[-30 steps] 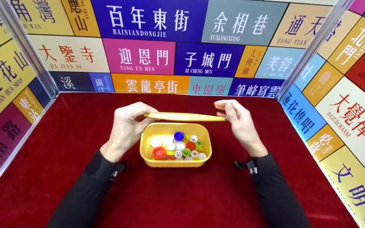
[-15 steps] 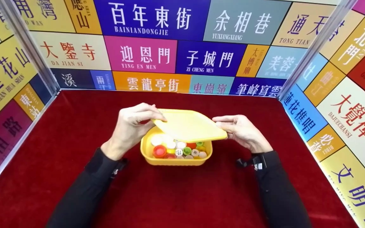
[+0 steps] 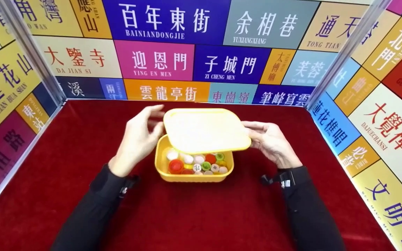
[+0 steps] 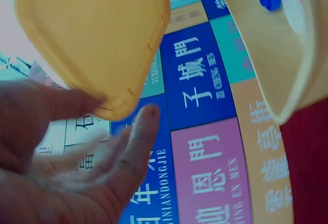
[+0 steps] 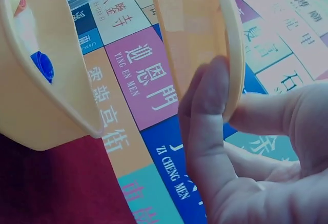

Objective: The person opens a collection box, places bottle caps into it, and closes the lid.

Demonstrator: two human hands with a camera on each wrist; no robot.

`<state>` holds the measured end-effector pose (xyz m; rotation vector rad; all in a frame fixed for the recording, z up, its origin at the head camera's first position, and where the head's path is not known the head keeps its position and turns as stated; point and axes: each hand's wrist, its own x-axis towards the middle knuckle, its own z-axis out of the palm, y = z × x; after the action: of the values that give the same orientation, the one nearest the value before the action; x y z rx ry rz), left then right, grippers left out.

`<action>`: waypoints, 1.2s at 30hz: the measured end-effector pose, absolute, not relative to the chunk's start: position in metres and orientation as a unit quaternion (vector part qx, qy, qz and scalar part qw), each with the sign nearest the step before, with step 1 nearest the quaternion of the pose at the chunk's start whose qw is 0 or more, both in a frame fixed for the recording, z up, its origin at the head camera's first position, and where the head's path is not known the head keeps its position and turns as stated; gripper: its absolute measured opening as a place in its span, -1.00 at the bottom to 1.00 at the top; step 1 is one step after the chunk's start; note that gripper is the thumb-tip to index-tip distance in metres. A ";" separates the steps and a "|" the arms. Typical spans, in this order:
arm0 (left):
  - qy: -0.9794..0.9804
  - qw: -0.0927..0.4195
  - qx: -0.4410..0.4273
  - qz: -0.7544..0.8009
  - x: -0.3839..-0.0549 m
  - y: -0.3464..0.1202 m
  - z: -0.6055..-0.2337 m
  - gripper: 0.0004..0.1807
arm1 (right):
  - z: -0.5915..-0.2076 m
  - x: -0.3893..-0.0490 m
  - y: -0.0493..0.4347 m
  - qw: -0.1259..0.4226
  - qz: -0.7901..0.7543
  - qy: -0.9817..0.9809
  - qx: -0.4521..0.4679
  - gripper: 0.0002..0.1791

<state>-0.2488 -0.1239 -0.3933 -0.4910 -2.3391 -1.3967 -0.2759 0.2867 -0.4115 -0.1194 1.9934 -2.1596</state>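
Observation:
A yellow plastic lid [image 3: 206, 129] hangs tilted over the back of a yellow box [image 3: 194, 178], hiding part of its inside. My right hand [image 3: 272, 143] pinches the lid's right edge between thumb and fingers, clearly seen in the right wrist view. Beside the lid's left edge is my left hand [image 3: 140, 136], fingers spread; in the left wrist view its thumb [image 4: 77, 103] overlaps the lid's corner. Inside the box lie several bottle caps, among them a large red cap [image 3: 176, 166], a green cap [image 3: 206, 165] and, in the right wrist view, a blue cap [image 5: 43, 67].
The box stands on a dark red cloth [image 3: 201, 216] covering the table. Panels printed with coloured signs [image 3: 154, 61] wall in the back and both sides, with metal posts [image 3: 347, 52] at the back corners.
The lid was edge-on above the box, then dipped over it, and now shows its broad face. My right hand has taken hold of its edge; my left fingers have let go and spread.

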 end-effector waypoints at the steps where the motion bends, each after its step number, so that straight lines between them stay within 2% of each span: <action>1: -0.833 0.162 -0.150 -0.507 -0.248 -0.125 -0.393 -0.49 | -0.411 -0.275 0.285 0.092 -0.727 0.680 -0.040 -0.40; 5: -0.841 0.073 -0.097 -0.528 -0.247 -0.129 -0.391 -0.41 | -0.409 -0.270 0.279 0.068 -0.702 0.708 -0.046 -0.39; 8: -0.850 0.044 -0.096 -0.516 -0.247 -0.132 -0.391 -0.39 | -0.408 -0.267 0.275 0.061 -0.674 0.735 -0.050 -0.40; 13: -0.866 0.040 -0.104 -0.488 -0.249 -0.138 -0.394 -0.47 | -0.408 -0.263 0.269 0.065 -0.629 0.773 -0.055 -0.41; 22: -0.895 -0.010 -0.091 -0.436 -0.255 -0.141 -0.407 -0.41 | -0.415 -0.259 0.257 0.095 -0.538 0.836 -0.054 -0.45; 30: -0.927 0.020 -0.115 -0.357 -0.261 -0.135 -0.424 -0.42 | -0.425 -0.254 0.250 0.122 -0.489 0.862 -0.043 -0.45; 36: -0.935 0.000 -0.120 -0.333 -0.261 -0.134 -0.430 -0.47 | -0.428 -0.253 0.248 0.141 -0.461 0.875 -0.042 -0.48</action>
<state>-0.2608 -0.1342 -0.4303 -0.3759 -2.9372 -1.0472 -0.2529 0.2483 -0.4283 -0.1202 2.5268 -1.3322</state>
